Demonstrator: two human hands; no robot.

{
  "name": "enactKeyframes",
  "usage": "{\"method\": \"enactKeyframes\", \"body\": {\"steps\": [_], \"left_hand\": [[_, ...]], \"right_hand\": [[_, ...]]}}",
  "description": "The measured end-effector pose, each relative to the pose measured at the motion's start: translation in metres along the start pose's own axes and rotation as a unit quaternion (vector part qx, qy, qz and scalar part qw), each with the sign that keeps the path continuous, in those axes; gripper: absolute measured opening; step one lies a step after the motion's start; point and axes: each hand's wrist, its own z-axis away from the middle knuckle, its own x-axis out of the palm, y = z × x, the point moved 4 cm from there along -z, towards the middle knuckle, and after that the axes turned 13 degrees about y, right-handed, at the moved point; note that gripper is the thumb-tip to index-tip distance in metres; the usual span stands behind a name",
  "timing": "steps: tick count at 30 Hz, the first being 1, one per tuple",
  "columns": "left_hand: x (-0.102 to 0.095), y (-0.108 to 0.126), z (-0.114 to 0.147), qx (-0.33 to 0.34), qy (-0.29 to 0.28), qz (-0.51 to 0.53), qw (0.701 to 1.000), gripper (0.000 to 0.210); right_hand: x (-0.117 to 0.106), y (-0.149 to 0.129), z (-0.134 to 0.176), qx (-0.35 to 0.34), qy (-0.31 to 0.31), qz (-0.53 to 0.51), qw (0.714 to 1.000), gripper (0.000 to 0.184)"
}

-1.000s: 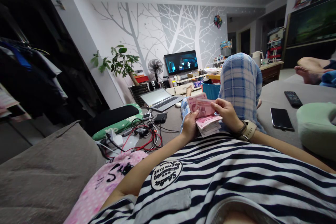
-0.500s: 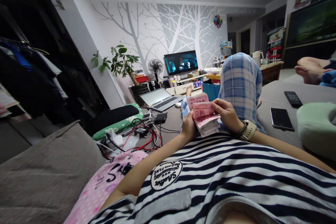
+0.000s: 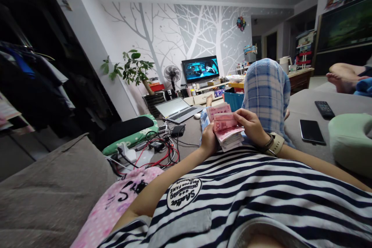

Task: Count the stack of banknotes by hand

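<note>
A thick stack of pink 100 banknotes (image 3: 229,139) is folded over in my left hand (image 3: 208,139), whose fingers wrap its left side. Part of the stack fans up at the back, and the rest hangs down toward my striped shirt. My right hand (image 3: 252,125), with a pale watch on the wrist, pinches the right end of a single banknote (image 3: 224,121) between thumb and forefinger. That note lies across the middle of the stack. Some of the left fingers are hidden behind the money.
On the grey sofa to my left are a laptop (image 3: 180,110), a white mouse (image 3: 197,116) and tangled cables (image 3: 167,149). To my right lie a phone (image 3: 312,131), a remote control (image 3: 324,109) and a green neck pillow (image 3: 350,139). Another person's foot (image 3: 338,79) shows at far right.
The picture on the television has changed. Both hands and the banknotes stay practically where they were.
</note>
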Motion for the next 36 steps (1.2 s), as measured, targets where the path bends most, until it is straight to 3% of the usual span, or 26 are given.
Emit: {"method": "enactKeyframes", "body": {"steps": [5, 10, 19, 28, 36], "left_hand": [[0.001, 0.004, 0.000, -0.024, 0.005, 0.017, 1.000, 0.022], [0.005, 0.005, 0.002, -0.081, 0.005, 0.049, 0.996, 0.035], [0.001, 0.001, 0.000, -0.014, 0.006, 0.008, 1.000, 0.028], [0.004, 0.008, 0.005, -0.053, -0.004, 0.033, 0.998, 0.037], [0.003, -0.008, -0.002, -0.012, 0.000, -0.013, 1.000, 0.025]], "right_hand": [[-0.001, 0.002, -0.001, -0.004, 0.002, -0.010, 1.000, 0.043], [-0.002, 0.002, -0.001, -0.005, 0.004, -0.004, 1.000, 0.044], [-0.001, 0.002, -0.001, -0.004, 0.005, 0.002, 1.000, 0.044], [-0.001, -0.001, 0.001, -0.002, 0.002, 0.005, 1.000, 0.047], [0.000, -0.001, 0.002, -0.004, 0.005, 0.009, 1.000, 0.047]]}}
